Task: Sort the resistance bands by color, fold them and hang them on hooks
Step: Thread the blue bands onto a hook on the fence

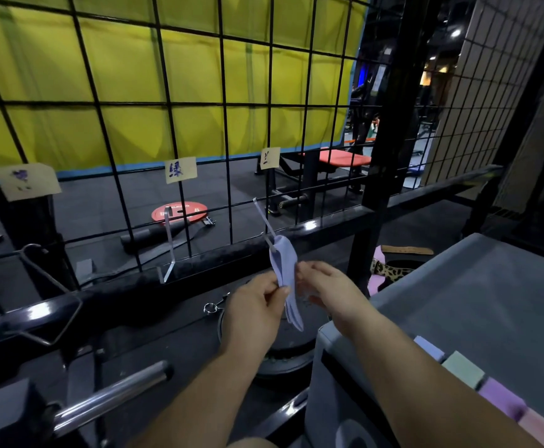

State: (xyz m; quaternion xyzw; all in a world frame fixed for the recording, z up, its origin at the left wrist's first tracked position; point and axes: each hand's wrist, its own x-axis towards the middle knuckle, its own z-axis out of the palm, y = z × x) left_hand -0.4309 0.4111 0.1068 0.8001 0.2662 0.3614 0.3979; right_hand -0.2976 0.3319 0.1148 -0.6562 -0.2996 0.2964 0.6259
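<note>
Meeting at lavender band on grid hook, hands beside grey bin

Left hand, right hand bare; both forearms bare too.

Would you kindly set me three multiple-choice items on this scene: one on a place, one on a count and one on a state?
1. Where does the pale band hang?
A. on the right hook
B. on a door handle
C. round the person's wrist

2. How many paper labels are on the wire grid?
A. two
B. three
C. five

3. What is the left hand doing?
A. lying flat on a book
B. pinching the band
C. gripping a dumbbell

Answers: 1 A, the band's top loops over that hook; 2 B, three slips sit spaced along the grid; 3 B, its thumb and fingers close on the band's edge.
</note>
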